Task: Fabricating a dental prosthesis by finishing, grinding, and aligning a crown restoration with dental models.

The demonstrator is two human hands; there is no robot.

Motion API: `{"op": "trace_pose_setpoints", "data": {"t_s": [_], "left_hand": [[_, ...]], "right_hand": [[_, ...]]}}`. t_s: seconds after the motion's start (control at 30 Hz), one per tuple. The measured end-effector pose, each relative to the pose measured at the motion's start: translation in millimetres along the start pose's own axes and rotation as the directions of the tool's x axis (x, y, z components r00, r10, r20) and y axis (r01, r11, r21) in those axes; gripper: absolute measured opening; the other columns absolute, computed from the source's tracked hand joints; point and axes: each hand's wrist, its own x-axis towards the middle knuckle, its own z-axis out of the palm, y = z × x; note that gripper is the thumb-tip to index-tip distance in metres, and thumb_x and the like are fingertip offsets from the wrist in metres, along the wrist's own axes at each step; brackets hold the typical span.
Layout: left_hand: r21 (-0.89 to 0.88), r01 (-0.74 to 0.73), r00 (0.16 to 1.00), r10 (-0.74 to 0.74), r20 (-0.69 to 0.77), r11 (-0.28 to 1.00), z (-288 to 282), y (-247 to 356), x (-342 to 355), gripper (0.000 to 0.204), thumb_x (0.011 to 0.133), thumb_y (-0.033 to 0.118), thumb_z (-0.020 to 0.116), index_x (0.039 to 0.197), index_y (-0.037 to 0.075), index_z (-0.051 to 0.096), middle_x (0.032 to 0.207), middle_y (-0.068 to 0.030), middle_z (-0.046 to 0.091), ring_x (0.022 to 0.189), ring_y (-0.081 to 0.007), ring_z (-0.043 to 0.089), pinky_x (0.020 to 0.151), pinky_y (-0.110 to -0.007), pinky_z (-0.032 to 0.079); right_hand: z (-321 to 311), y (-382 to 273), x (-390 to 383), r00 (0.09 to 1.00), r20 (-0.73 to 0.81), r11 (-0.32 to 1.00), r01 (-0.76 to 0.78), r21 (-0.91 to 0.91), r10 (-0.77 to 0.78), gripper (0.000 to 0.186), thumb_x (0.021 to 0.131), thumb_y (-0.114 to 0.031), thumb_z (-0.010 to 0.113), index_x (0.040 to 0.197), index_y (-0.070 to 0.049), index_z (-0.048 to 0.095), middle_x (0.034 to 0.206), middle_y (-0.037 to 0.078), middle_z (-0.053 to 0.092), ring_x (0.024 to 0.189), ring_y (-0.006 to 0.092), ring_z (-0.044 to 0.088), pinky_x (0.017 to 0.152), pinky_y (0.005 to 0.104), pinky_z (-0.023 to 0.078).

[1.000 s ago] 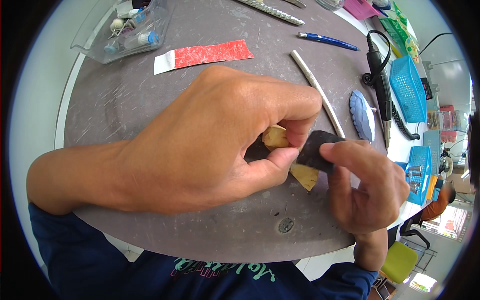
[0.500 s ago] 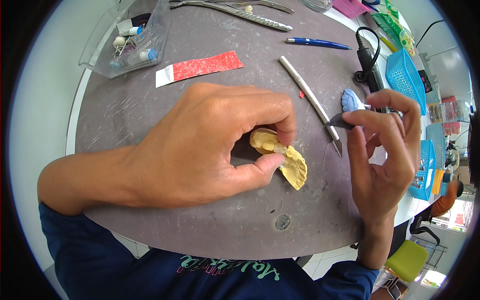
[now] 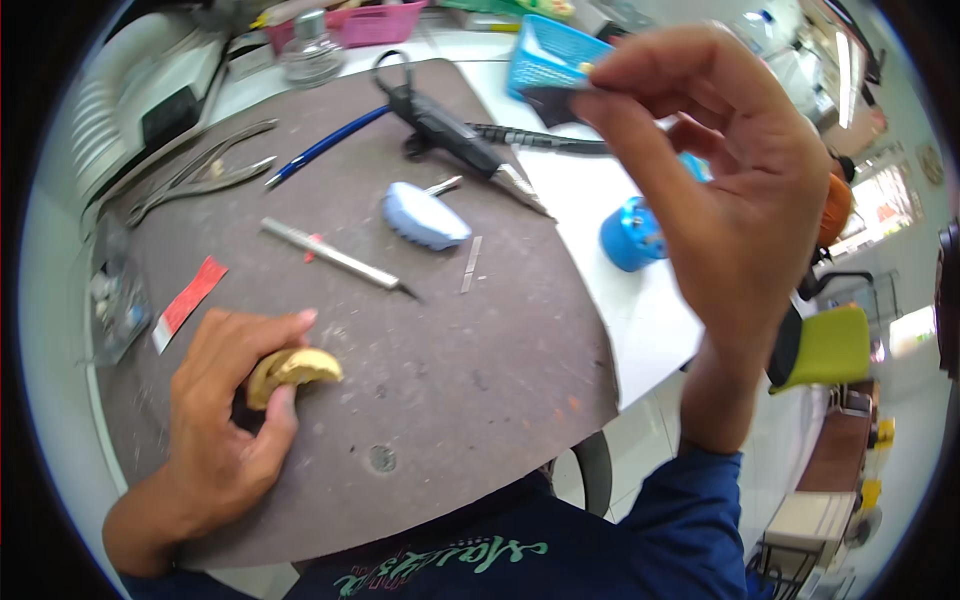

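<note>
At the lower left of the desk, my left hand (image 3: 220, 420) holds a yellow dental cast (image 3: 315, 365) between thumb and fingers. My right hand (image 3: 730, 190) is raised at the upper right, pinching a dark, thin piece (image 3: 550, 103), perhaps abrasive paper, in front of the blue basket (image 3: 530, 55). Between my hands lie a silver craft knife (image 3: 330, 253) and a pale blue dental mould (image 3: 420, 215). A black rotary handpiece (image 3: 450, 140) lies beyond them, with its tip at the desk edge. A red-and-white strip (image 3: 190, 300) is above my left hand.
Pliers (image 3: 225, 178) and a blue pen (image 3: 325, 147) lie farther back. A plastic tray (image 3: 110, 335) sits at the left. A blue cylinder (image 3: 625, 235) stands on the white surface (image 3: 640, 330). At right are a person in orange (image 3: 836, 210) and a green chair (image 3: 830, 350).
My right hand has lifted away from the cast, up and rightward with the dark piece. My left hand appears lower left, still holding the cast. The view has turned toward the right.
</note>
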Motion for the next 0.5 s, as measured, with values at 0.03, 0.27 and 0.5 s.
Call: {"op": "trace_pose_setpoints", "data": {"t_s": [0.03, 0.27, 0.5], "left_hand": [[0.008, 0.039, 0.999, -0.039, 0.008, 0.999, -1, -1, -2, 0.048, 0.070, -0.010, 0.060, 0.117, 0.001, 0.063, 0.093, -0.0135, 0.062, 0.081, -0.0263, 0.056, 0.070, -0.031, 0.046], [-0.590, 0.393, 0.907, -0.403, 0.123, 0.705, -8, -10, -4, 0.042, 0.091, 0.001, 0.057, 0.132, 0.003, 0.049, 0.122, -0.0063, 0.052, 0.096, -0.0118, 0.059, 0.079, -0.025, 0.048], [-0.767, 0.427, 0.874, -0.435, 0.216, 0.478, -20, -14, 1, 0.054, 0.096, 0.017, 0.062, 0.141, 0.004, 0.036, 0.126, -0.0160, 0.056, 0.104, -0.0181, 0.062, 0.083, -0.028, 0.051]], "right_hand": [[-1, -1, 0, 0.998, 0.054, 0.998, -0.046, 0.053, 0.043, 0.008, 0.084, 0.001, 0.069, 0.090, -0.002, 0.066, 0.082, 0.000, 0.068, 0.074, 0.0047, 0.064, 0.065, 0.0176, 0.049], [51, 6, 3, 0.785, 0.607, 0.933, -0.298, 0.200, 0.121, 0.009, 0.083, -0.006, 0.070, 0.090, -0.001, 0.067, 0.077, 0.000, 0.067, 0.066, 0.0040, 0.059, 0.059, 0.0194, 0.046], [73, -10, 11, 0.863, 0.500, 0.980, -0.150, 0.127, 0.068, 0.022, 0.083, -0.013, 0.072, 0.100, 0.000, 0.066, 0.084, 0.007, 0.066, 0.063, 0.0129, 0.058, 0.060, 0.0271, 0.048]]}}
